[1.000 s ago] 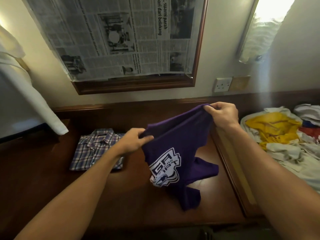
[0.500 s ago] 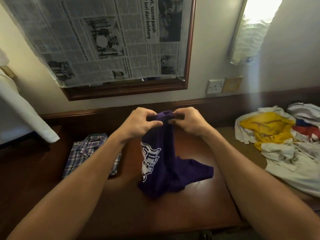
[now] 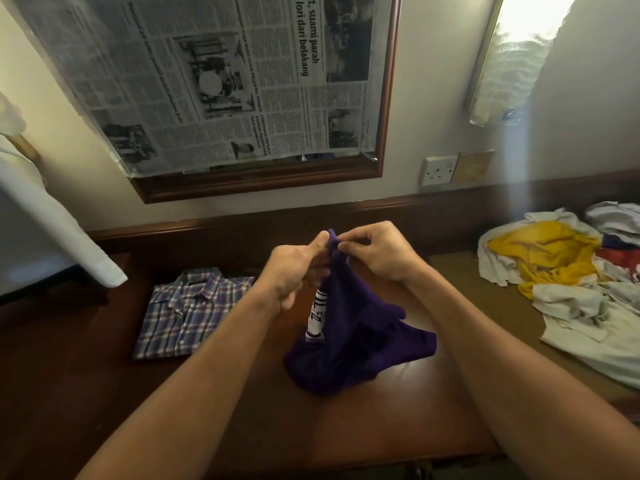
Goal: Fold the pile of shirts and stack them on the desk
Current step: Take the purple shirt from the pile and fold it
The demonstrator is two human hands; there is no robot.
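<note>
The purple shirt (image 3: 349, 327) hangs bunched from both hands over the middle of the desk (image 3: 242, 427), its lower part heaped on the wood. The left hand (image 3: 294, 271) and right hand (image 3: 377, 252) meet at the shirt's top edge, fingers curled and pinching the cloth, both forearms reaching in from the near side. A folded checked shirt (image 3: 187, 313) lies flat to the left. The pile of shirts (image 3: 568, 282) sits at the far right.
</note>
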